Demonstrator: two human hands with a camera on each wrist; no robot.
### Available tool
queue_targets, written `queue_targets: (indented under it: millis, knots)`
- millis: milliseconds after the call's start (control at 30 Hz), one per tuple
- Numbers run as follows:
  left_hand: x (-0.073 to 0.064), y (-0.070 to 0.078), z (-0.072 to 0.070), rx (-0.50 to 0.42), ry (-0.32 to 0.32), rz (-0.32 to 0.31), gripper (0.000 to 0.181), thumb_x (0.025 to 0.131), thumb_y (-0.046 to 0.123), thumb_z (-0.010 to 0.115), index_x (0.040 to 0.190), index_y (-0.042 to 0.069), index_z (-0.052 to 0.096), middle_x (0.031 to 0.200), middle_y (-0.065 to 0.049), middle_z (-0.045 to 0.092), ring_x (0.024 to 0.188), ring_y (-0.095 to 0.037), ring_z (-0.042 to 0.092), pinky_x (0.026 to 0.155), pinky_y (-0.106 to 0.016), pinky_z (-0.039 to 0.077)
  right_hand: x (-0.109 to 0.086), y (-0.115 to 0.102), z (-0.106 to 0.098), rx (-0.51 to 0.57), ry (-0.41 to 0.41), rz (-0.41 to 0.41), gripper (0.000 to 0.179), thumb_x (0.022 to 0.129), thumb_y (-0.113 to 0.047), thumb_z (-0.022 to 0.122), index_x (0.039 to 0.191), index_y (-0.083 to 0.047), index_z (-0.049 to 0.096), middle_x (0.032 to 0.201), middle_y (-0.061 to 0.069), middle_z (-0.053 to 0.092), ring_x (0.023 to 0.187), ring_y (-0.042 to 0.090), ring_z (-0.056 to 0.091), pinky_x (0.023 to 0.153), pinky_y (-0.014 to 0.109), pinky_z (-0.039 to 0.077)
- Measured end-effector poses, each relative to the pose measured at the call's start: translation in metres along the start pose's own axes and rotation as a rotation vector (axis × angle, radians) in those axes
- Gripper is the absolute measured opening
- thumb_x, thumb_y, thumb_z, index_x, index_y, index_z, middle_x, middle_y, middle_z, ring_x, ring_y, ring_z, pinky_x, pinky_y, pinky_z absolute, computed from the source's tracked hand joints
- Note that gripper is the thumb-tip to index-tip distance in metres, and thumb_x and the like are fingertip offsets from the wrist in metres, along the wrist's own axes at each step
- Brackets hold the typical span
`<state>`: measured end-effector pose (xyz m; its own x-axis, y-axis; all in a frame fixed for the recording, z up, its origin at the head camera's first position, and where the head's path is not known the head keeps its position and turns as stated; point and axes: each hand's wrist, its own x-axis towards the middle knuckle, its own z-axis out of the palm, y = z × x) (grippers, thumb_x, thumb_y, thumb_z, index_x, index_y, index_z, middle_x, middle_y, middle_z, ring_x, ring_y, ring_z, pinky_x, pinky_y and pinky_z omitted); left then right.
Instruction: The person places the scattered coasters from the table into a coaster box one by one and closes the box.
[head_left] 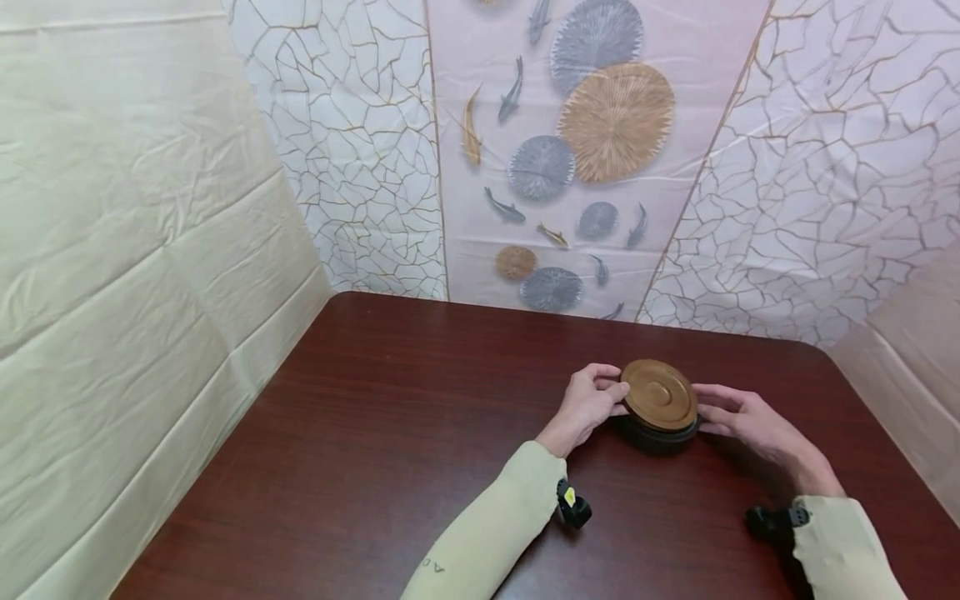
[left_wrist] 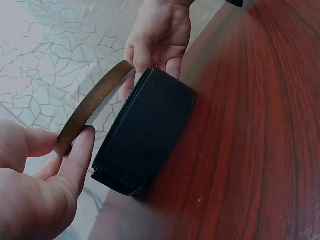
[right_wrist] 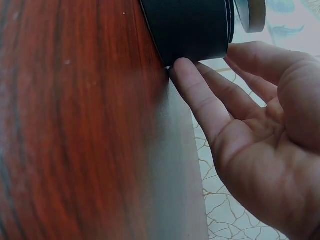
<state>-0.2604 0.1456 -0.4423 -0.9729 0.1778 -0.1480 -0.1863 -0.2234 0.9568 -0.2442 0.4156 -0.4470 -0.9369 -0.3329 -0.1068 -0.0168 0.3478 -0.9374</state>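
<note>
Between thumb and fingers, my left hand [head_left: 585,407] pinches the near-left edge of a brown round lid [head_left: 660,395] marked with concentric rings. The lid sits tilted over a low black round container [head_left: 656,438]. In the left wrist view a gap shows between the lid [left_wrist: 90,110] and the ridged rim of the container [left_wrist: 145,130], wider on the left hand's side. On the other side, my right hand [head_left: 757,425] has its fingers extended and touches the container's wall. The right wrist view shows those fingertips [right_wrist: 186,70] low on the black side. The container's inside is hidden.
The container stands on a dark red-brown wooden table [head_left: 360,442], towards its far right. Behind the table hangs a patterned cloth [head_left: 375,167], and a cream cloth wall [head_left: 135,250] runs along the left. Each wrist carries a small black camera [head_left: 573,507].
</note>
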Motion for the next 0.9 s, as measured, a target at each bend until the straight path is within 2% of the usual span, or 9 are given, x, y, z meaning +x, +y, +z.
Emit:
queue_targets:
  millis: [167, 267, 333, 467, 567, 700, 900]
  knots:
    - [-0.002, -0.002, 0.007, 0.038, -0.003, 0.012, 0.021, 0.088, -0.003, 0.069, 0.107, 0.004, 0.065, 0.081, -0.004, 0.060, 0.066, -0.015, 0.062, 0.067, -0.037, 0.060, -0.001, 0.002, -0.002, -0.022, -0.002, -0.007, 0.057, 0.100, -0.017, 0.058, 0.144, 0.011, 0.035, 0.113, -0.024, 0.061, 0.102, 0.001, 0.066, 0.083, 0.030, 0.058]
    - [-0.003, -0.002, 0.011, 0.102, 0.008, 0.042, 0.020, 0.087, 0.000, 0.070, 0.106, 0.005, 0.066, 0.080, -0.002, 0.060, 0.063, -0.015, 0.062, 0.064, -0.034, 0.060, -0.001, 0.002, -0.002, -0.053, 0.011, -0.005, 0.057, 0.099, -0.018, 0.059, 0.143, 0.010, 0.037, 0.113, -0.025, 0.060, 0.101, 0.001, 0.067, 0.082, 0.029, 0.059]
    - [-0.004, -0.001, 0.013, 0.185, 0.022, 0.076, 0.019, 0.087, 0.004, 0.072, 0.106, 0.006, 0.067, 0.080, 0.001, 0.062, 0.062, -0.013, 0.063, 0.062, -0.031, 0.059, -0.001, 0.002, -0.003, -0.065, 0.010, -0.006, 0.057, 0.099, -0.019, 0.058, 0.143, 0.011, 0.036, 0.113, -0.026, 0.059, 0.101, 0.001, 0.067, 0.082, 0.029, 0.059]
    - [-0.003, 0.000, 0.014, 0.451, 0.077, 0.160, 0.016, 0.087, 0.018, 0.076, 0.101, 0.013, 0.070, 0.081, 0.008, 0.065, 0.070, -0.002, 0.061, 0.066, -0.020, 0.053, -0.002, 0.002, -0.004, -0.073, 0.011, -0.012, 0.057, 0.099, -0.018, 0.059, 0.143, 0.011, 0.037, 0.113, -0.026, 0.059, 0.100, 0.001, 0.067, 0.082, 0.029, 0.059]
    - [-0.001, 0.000, 0.011, 0.579, 0.107, 0.175, 0.014, 0.087, 0.025, 0.076, 0.097, 0.018, 0.071, 0.081, 0.012, 0.065, 0.075, 0.001, 0.058, 0.069, -0.017, 0.047, -0.002, 0.002, -0.003, -0.072, 0.018, 0.000, 0.056, 0.099, -0.018, 0.059, 0.142, 0.010, 0.038, 0.113, -0.025, 0.058, 0.100, 0.001, 0.067, 0.082, 0.029, 0.059]
    - [0.003, 0.000, 0.009, 0.601, 0.113, 0.157, 0.012, 0.087, 0.024, 0.075, 0.097, 0.017, 0.071, 0.081, 0.011, 0.067, 0.075, 0.001, 0.059, 0.069, -0.017, 0.047, -0.003, 0.001, -0.003, -0.049, 0.014, 0.011, 0.057, 0.099, -0.019, 0.060, 0.143, 0.010, 0.037, 0.113, -0.024, 0.058, 0.101, 0.000, 0.066, 0.083, 0.029, 0.058]
    - [0.005, 0.002, 0.004, 0.643, 0.144, 0.176, 0.008, 0.088, 0.018, 0.072, 0.096, 0.017, 0.073, 0.079, 0.011, 0.068, 0.074, 0.000, 0.061, 0.070, -0.018, 0.047, -0.003, 0.000, -0.003, -0.012, 0.004, -0.003, 0.052, 0.099, -0.016, 0.058, 0.142, 0.008, 0.040, 0.113, -0.022, 0.061, 0.102, 0.001, 0.066, 0.083, 0.029, 0.058]
